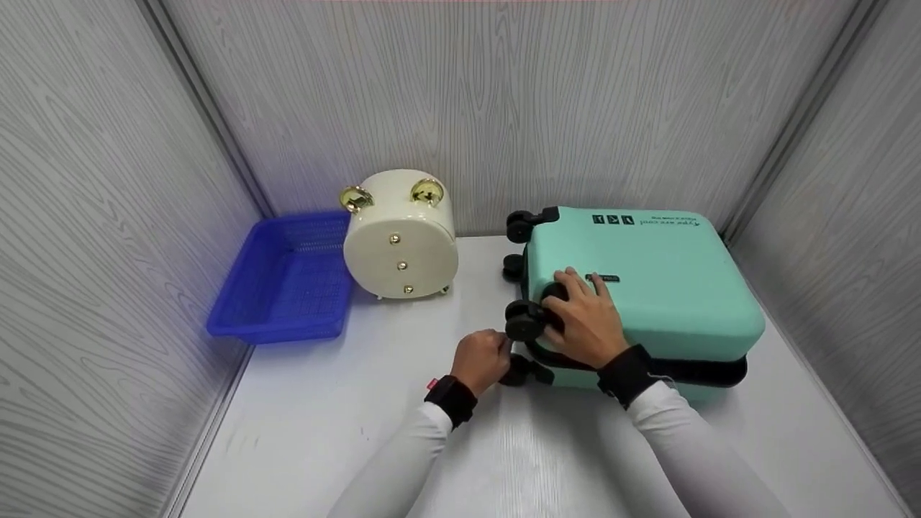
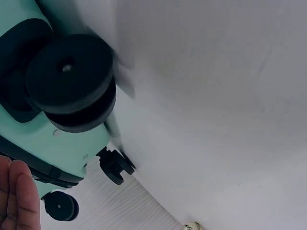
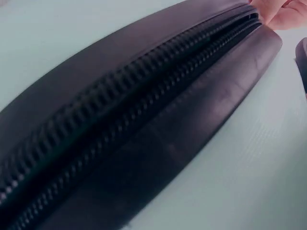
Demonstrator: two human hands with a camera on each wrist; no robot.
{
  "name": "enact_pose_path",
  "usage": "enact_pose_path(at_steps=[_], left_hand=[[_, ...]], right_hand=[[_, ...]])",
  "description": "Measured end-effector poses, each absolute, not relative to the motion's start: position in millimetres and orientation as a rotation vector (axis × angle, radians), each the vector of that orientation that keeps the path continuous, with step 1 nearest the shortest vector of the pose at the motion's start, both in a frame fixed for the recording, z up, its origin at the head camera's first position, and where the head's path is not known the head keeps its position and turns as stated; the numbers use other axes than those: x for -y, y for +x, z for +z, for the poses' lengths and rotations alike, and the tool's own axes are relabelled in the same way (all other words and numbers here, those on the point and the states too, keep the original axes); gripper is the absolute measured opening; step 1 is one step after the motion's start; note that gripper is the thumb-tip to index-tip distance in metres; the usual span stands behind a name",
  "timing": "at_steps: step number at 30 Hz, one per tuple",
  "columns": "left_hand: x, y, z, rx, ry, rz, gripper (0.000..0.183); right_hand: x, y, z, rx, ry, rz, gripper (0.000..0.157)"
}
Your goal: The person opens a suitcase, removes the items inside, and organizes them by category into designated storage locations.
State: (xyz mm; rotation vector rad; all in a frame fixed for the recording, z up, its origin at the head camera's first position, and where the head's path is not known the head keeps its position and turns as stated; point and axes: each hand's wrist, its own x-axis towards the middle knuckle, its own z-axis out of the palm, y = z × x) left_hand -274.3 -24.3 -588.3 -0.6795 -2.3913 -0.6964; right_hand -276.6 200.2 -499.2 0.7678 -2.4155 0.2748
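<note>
A mint-green suitcase (image 1: pixel 647 288) lies flat on the right side of the table, its black wheels pointing left. My left hand (image 1: pixel 481 360) is at the near corner of the wheel end, fingers curled at the zipper's end; the zipper pull itself is hidden by them. The zipper (image 3: pixel 129 115) stands parted along the near side, its two rows of teeth apart. With fingers spread, my right hand (image 1: pixel 586 320) rests on the upper shell by the near wheels. In the left wrist view, a black wheel (image 2: pixel 69 76) looms close beside the left fingers (image 2: pixel 26 201).
A cream round case (image 1: pixel 401 259) with gold ears and gold studs stands at the back middle. Left of it sits a blue plastic basket (image 1: pixel 273 334). Pale wood-grain panels (image 1: pixel 475 108) wall in the white table (image 1: pixel 345 432) at the back and sides.
</note>
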Motion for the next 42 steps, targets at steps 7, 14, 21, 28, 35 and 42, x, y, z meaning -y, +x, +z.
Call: enact_pose_path(at_steps=[7,14,21,28,35,42], left_hand=[[17,-274,-588,2.411,-0.723,-0.69,0.035],[12,-278,-588,2.414,-0.711,-0.656,0.038],[11,-282,-587,2.41,-0.669,-0.694,0.043],[10,-286,-588,2.437,-0.601,-0.742,0.053],[10,-289,-587,2.451,-0.597,-0.719,0.044],[16,-291,-585,2.448,-0.584,-0.691,0.043]], right_hand=[[-220,-270,-500,2.353,0.894,0.252,0.031],[-235,-265,-501,2.255,0.998,0.285,0.026],[-249,-258,-502,2.2,1.079,0.374,0.024],[-265,-247,-499,2.185,1.176,0.444,0.032],[-285,-235,-497,2.183,1.239,0.47,0.037],[-301,-222,-503,2.291,1.113,0.44,0.037]])
